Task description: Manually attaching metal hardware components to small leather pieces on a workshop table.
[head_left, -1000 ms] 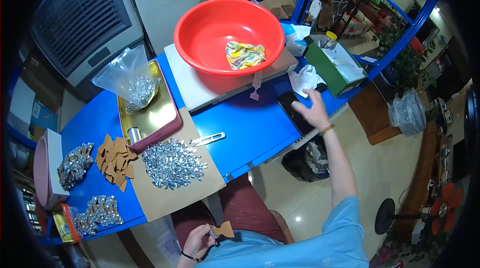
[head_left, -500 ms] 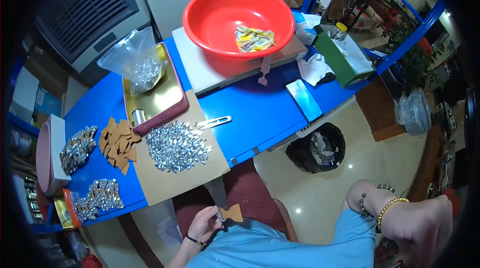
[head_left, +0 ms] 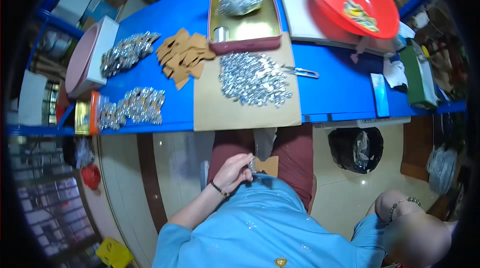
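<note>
One left hand (head_left: 236, 172): pinching a tan, bow-tie-shaped card (head_left: 269, 166), silver beading (head_left: 252, 164) at the fingertips;
Glittering pile (head_left: 252, 80): small silver pieces on flat brown cardboard (head_left: 245, 119), beyond the grip;
Right hand (head_left: 420, 239): blurred, well right of it; hold cannot be told

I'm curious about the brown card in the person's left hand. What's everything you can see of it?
The brown card looks flat and matt, like stiff paper, with a notched outline. The left hand pinches one end, partly hiding it; shiny silver pieces show there. Its free end points right, over the maroon trousers; whether it touches them is unclear.
</note>
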Tool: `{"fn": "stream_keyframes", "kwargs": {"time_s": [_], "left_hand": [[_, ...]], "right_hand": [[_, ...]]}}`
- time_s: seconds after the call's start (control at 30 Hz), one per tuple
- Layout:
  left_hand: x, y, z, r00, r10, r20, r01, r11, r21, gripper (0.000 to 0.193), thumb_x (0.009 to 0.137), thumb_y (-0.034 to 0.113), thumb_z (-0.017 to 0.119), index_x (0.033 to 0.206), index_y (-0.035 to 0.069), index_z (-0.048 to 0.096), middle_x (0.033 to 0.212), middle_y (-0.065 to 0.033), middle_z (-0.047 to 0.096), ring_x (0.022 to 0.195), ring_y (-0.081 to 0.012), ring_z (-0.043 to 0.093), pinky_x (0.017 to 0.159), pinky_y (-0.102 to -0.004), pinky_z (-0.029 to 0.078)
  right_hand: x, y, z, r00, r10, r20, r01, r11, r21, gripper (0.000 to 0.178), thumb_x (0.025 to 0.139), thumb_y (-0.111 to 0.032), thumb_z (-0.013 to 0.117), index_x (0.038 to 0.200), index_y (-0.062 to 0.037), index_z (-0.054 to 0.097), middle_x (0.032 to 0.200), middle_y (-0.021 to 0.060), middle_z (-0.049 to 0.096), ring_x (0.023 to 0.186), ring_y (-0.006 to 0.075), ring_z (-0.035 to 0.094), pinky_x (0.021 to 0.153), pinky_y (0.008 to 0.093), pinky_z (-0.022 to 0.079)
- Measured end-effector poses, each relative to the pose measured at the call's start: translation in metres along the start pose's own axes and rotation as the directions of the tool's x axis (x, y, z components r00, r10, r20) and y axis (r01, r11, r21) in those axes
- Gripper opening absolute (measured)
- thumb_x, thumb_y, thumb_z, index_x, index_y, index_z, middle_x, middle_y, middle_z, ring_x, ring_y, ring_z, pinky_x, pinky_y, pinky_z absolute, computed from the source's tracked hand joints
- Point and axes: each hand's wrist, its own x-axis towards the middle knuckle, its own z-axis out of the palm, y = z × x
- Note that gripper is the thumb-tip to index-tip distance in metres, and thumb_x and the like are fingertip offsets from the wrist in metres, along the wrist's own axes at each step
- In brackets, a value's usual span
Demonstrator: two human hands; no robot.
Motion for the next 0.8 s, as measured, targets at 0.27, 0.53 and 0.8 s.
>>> {"fn": "stream_keyframes", "kwargs": {"time_s": [0.27, 0.53, 0.8], "left_hand": [[-0.015, 0.003, -0.014, 0.989, 0.110, -0.095, -0.120, 0.987, -0.108, 0.018, 0.094, 0.017, 0.047, 0.096, 0.001, 0.054, 0.080, -0.0085, 0.061, 0.063, -0.0160, 0.062, 0.059, -0.0276, 0.053], [-0.016, -0.001, -0.007, 0.991, 0.095, -0.089, -0.093, 0.995, 0.026, 0.018, 0.091, 0.013, 0.052, 0.102, -0.002, 0.054, 0.084, -0.0095, 0.062, 0.070, -0.0164, 0.064, 0.061, -0.0249, 0.053], [-0.010, -0.008, 0.002, 0.987, 0.127, -0.095, -0.098, 0.960, 0.262, 0.016, 0.088, 0.011, 0.056, 0.095, -0.003, 0.055, 0.081, -0.0054, 0.061, 0.069, -0.0116, 0.064, 0.056, -0.0207, 0.051]], "right_hand": [[-0.045, 0.086, -0.018, 0.843, 0.216, -0.492, -0.512, 0.045, -0.858, 0.017, 0.067, -0.008, 0.069, 0.078, -0.0031, 0.057, 0.069, 0.0072, 0.057, 0.068, 0.0199, 0.056, 0.069, 0.0349, 0.047], [-0.157, 0.173, -0.064, 0.747, 0.632, -0.206, -0.175, -0.112, -0.978, 0.019, 0.066, -0.009, 0.072, 0.082, -0.0094, 0.061, 0.075, 0.0025, 0.056, 0.069, 0.0197, 0.054, 0.070, 0.0347, 0.036], [-0.171, 0.186, -0.072, 0.781, 0.610, -0.131, -0.120, -0.060, -0.991, 0.014, 0.067, -0.006, 0.068, 0.078, -0.0092, 0.060, 0.072, 0.0036, 0.055, 0.068, 0.0197, 0.052, 0.073, 0.0362, 0.037]]}}
